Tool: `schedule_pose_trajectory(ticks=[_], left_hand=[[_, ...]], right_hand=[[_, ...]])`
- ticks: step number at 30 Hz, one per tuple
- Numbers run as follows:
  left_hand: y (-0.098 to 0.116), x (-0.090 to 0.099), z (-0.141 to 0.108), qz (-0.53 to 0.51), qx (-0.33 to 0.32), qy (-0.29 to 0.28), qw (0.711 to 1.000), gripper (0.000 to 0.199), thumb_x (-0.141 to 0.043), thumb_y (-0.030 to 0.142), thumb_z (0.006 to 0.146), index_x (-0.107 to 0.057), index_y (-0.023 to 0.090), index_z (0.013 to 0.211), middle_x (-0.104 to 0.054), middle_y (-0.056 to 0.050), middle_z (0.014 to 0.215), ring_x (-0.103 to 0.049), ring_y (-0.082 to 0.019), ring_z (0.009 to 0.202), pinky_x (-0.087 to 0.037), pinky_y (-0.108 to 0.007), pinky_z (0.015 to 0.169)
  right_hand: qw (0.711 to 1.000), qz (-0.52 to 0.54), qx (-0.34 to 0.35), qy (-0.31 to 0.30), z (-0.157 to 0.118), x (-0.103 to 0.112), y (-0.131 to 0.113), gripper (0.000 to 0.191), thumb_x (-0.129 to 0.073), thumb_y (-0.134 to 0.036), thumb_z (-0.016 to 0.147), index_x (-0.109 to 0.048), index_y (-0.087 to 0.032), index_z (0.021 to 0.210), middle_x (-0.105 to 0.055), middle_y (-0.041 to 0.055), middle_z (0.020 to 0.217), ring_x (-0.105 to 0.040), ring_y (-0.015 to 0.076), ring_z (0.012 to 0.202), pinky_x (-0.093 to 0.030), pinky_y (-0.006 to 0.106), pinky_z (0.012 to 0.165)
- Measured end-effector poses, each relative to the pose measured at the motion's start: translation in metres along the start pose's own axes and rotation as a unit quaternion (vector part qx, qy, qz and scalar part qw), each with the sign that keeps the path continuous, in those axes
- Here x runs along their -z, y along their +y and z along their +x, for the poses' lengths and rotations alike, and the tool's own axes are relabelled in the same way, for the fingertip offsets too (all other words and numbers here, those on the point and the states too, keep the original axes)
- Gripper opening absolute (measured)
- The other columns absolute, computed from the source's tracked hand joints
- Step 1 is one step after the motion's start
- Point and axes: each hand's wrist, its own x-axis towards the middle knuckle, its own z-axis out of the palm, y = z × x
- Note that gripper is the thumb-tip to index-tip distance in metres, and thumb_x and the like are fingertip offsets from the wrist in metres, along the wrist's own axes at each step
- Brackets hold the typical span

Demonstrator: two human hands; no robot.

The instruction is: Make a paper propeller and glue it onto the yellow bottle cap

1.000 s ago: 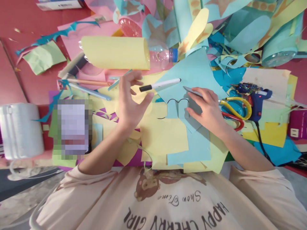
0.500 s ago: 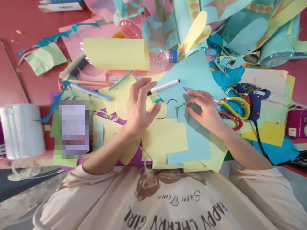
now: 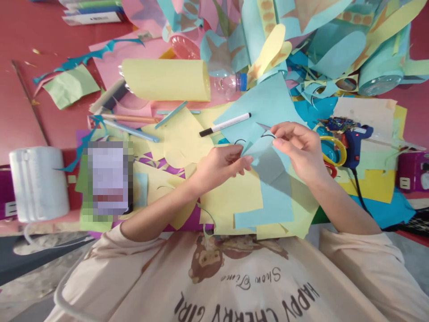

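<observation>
Between my hands a piece of light blue paper with a black curved line near its upper edge is lifted off the sheets below. My right hand pinches its upper right corner with thumb and fingers. At its left edge, my left hand has thumb and fingers closed on the paper. Scissors with yellow and red handles lie beneath and beyond my right hand, partly hidden by it. Above my left hand a white marker with a black cap rests on a larger light blue sheet.
A bottle wrapped in yellow paper lies at the back. To the right is a blue glue gun with a cable. A blurred phone and a white pouch lie left. Yellow paper sheets cover the front.
My left hand has come down and right from beside the marker and closed on the paper. My right hand has raised the blue piece, which lay flat before.
</observation>
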Motion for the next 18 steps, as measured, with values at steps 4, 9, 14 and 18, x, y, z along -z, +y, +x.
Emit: schedule_pose_trajectory(ticks=[4, 9, 14, 18], left_hand=[[-0.005, -0.009, 0.004, -0.041, 0.006, 0.028, 0.999, 0.039, -0.059, 0.045, 0.085, -0.048, 0.017, 0.06, -0.067, -0.004, 0.065, -0.057, -0.006, 0.053, -0.044, -0.016, 0.045], [-0.011, -0.014, 0.002, -0.084, 0.026, 0.023, 0.996, 0.039, -0.06, 0.046, 0.085, -0.05, 0.016, 0.063, -0.07, -0.004, 0.07, -0.061, -0.008, 0.056, -0.049, -0.018, 0.052], [-0.01, -0.008, 0.004, -0.218, 0.105, -0.135, 0.961, 0.03, -0.063, 0.041, 0.083, -0.065, 0.014, 0.097, -0.075, -0.009, 0.096, -0.071, -0.017, 0.082, -0.056, -0.029, 0.074], [-0.014, -0.009, 0.007, -0.346, 0.115, -0.199, 0.91, 0.03, -0.058, 0.033, 0.085, -0.064, 0.011, 0.105, -0.074, -0.012, 0.099, -0.071, -0.019, 0.083, -0.055, -0.032, 0.078]], right_hand=[[1.0, 0.014, 0.001, 0.023, 0.001, -0.007, 0.006, 0.014, -0.067, -0.035, 0.084, -0.061, -0.025, 0.092, -0.064, 0.0019, 0.101, -0.063, 0.0154, 0.095, -0.054, 0.03, 0.077], [0.999, 0.041, -0.025, 0.02, 0.0, -0.008, 0.011, 0.014, -0.063, -0.034, 0.088, -0.058, -0.027, 0.099, -0.061, -0.0028, 0.083, -0.061, 0.0109, 0.072, -0.055, 0.027, 0.066], [1.0, 0.014, -0.022, -0.015, -0.003, -0.009, 0.002, 0.016, -0.065, -0.036, 0.086, -0.058, -0.025, 0.095, -0.063, -0.0024, 0.081, -0.063, 0.0117, 0.077, -0.057, 0.028, 0.07], [0.998, -0.025, -0.025, -0.054, -0.006, -0.011, -0.002, 0.013, -0.063, -0.031, 0.088, -0.06, -0.023, 0.097, -0.066, -0.0016, 0.083, -0.065, 0.0112, 0.079, -0.056, 0.025, 0.07]])
